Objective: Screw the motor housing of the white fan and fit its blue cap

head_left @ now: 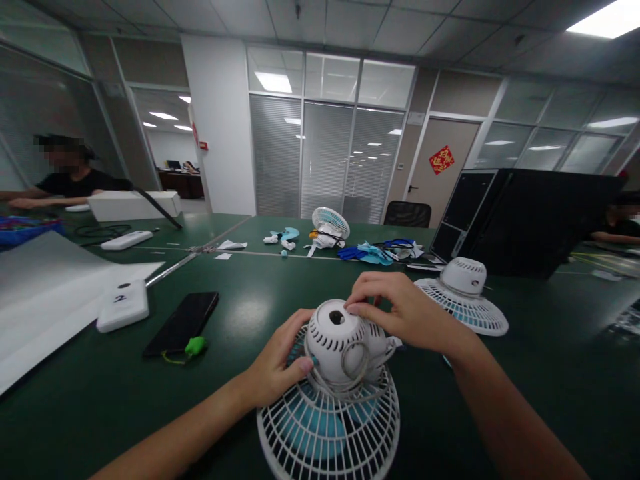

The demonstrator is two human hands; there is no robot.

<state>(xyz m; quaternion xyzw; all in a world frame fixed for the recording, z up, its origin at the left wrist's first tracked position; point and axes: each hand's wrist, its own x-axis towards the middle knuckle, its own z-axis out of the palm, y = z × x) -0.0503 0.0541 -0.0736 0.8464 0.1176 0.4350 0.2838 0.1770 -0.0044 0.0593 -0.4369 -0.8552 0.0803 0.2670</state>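
A small white electric fan (pixel 334 360) lies face down on the green table in front of me, its slatted motor housing on top. Light blue blades show through the white grille, and a pale cable is looped around the housing. My left hand (pixel 283 363) is wrapped around the housing's left side, thumb toward me. At the upper right of the housing, beside a dark round hole, my right hand (pixel 387 307) has its fingertips pinched together. Whatever those fingertips may hold is hidden. Another white fan (pixel 465 277) lies face down to the right.
To the left are a black phone (pixel 185 323) with a green charm and a white power bank (pixel 123 305). Farther back sit a third fan (pixel 330 227) and blue cloth-like pieces (pixel 375 252). A large black case (pixel 525 217) stands at right. A person (pixel 70 173) sits at far left.
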